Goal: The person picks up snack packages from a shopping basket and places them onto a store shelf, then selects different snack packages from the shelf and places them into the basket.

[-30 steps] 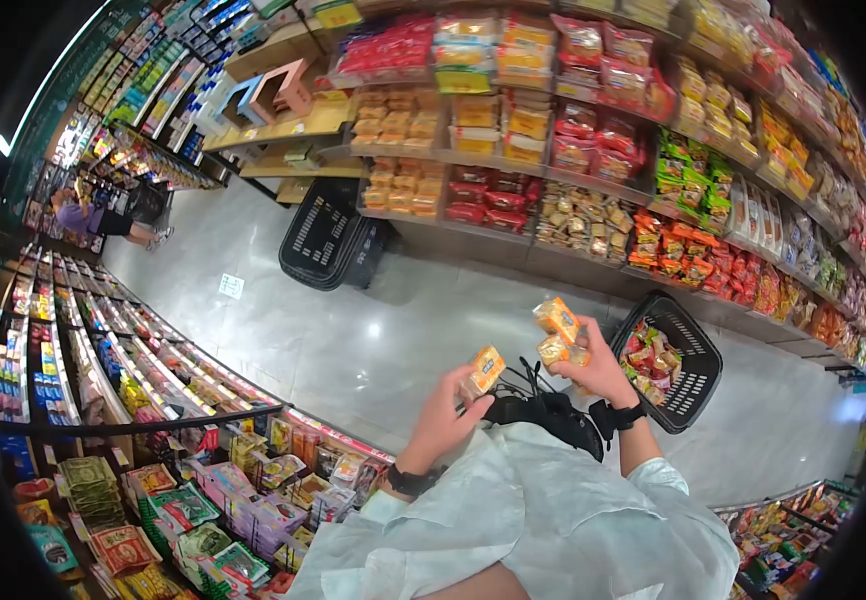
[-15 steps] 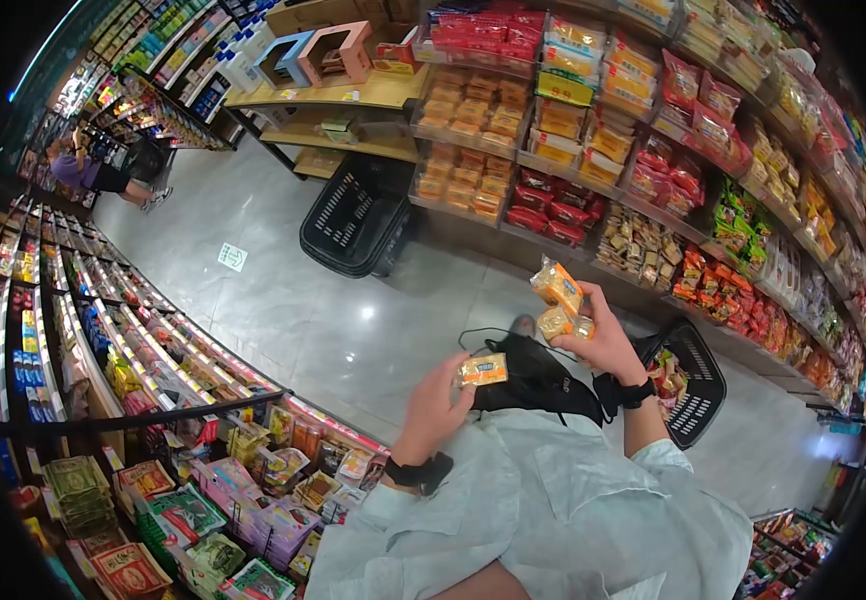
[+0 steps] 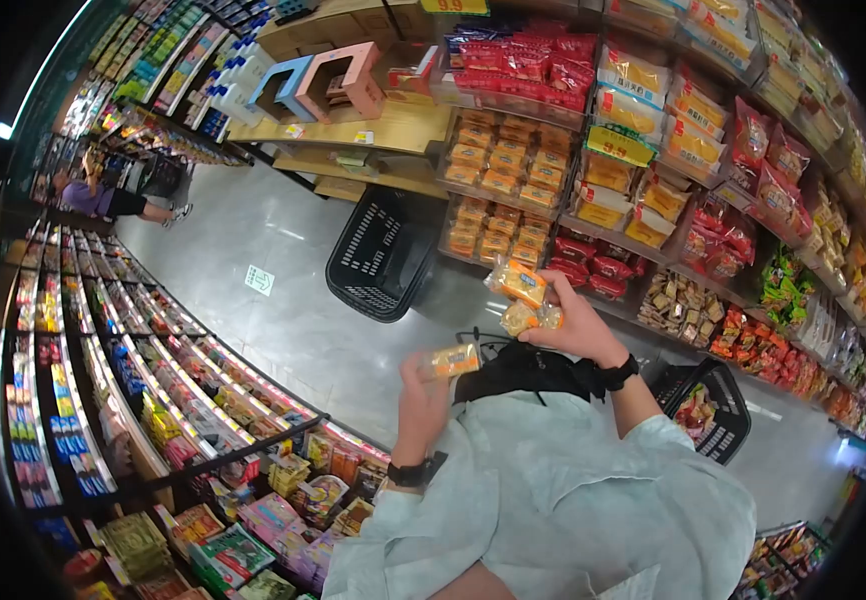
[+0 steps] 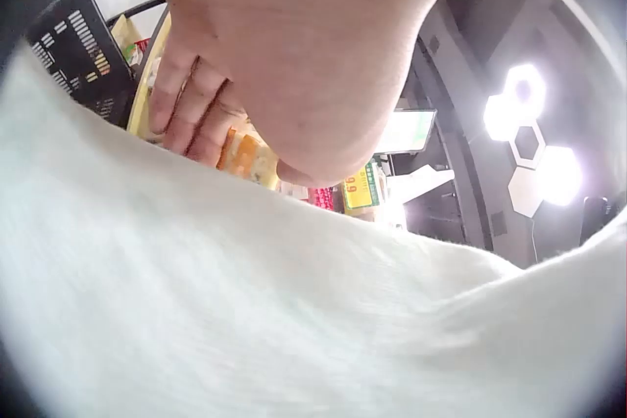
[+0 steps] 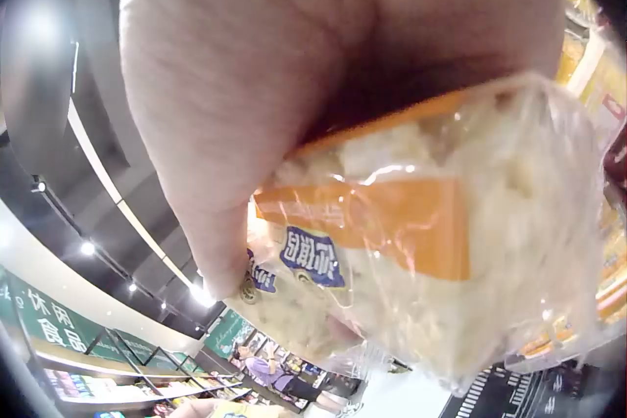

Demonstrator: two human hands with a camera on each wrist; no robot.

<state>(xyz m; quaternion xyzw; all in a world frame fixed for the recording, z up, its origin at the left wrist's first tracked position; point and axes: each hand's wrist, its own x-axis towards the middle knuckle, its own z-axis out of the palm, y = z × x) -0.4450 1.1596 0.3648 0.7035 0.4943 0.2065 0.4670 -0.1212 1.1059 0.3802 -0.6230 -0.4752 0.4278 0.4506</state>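
Orange-and-clear packets (image 3: 523,285) are gripped in the right hand (image 3: 583,325), fingers and thumb clamped round them; the left hand (image 3: 421,405) pinches a single packet (image 3: 453,360), well apart from the others; beyond stand a black basket (image 3: 358,240) and a wooden stand (image 3: 408,125) — obstacles ahead; a second basket (image 3: 729,418), holding packets, sits near the right forearm; a rack's dark rail (image 3: 203,462) edges the left; bare grey floor (image 3: 228,235) runs open between rack and black basket.

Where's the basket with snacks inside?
In the head view, the basket is toward the lower right, on the floor beyond the right hand, just below the shelf's red and orange packets.
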